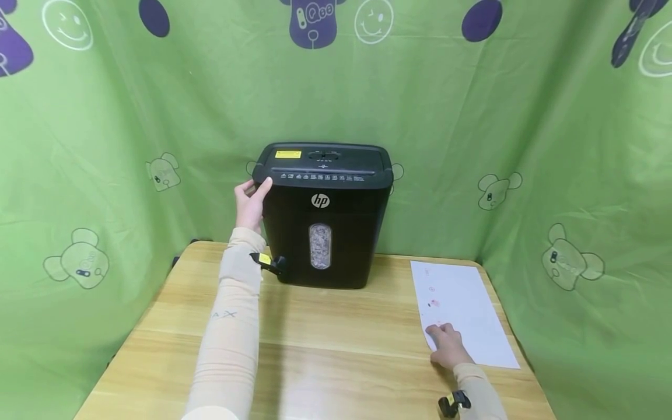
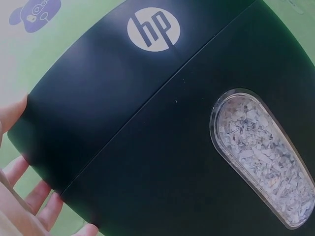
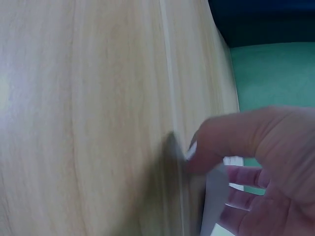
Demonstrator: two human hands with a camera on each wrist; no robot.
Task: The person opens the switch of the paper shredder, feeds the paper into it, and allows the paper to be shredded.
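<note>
Clock positions are read from the head view about the middle of the light wood-grained bench (image 1: pixel 336 361), unless another object is named. A tall, black, boxy shredder (image 1: pixel 291 233) stands upright at 12 o'clock on the bench, with a round white hp logo (image 1: pixel 320 200) on its front. Toward the logo's 6 o'clock, a clear, elongated window (image 1: pixel 320 247) shows white paper shreds (image 2: pixel 256 152) inside. A yellow rectangular label (image 1: pixel 288 154) is on the shredder's top at 11 o'clock. The left hand (image 1: pixel 251 204) is at the shredder's 10 o'clock corner: its fingers (image 2: pixel 50 210) are spread well apart and nearly straight, tips against the side, thumb at the top edge. A white rectangular sheet of paper (image 1: pixel 469 297) lies at 3 o'clock, apart from the shredder, with small reddish and dark marks near its 9 o'clock edge. The right hand (image 1: pixel 447 345) is at the sheet's 8 o'clock edge: its thumb and fingers are drawn nearly together and pinch that edge; the exact fingertip contact is partly hidden. Pale sleeves (image 1: pixel 231 338) cover both forearms. A green printed curtain (image 1: pixel 420 87) hangs behind and on both sides.
</note>
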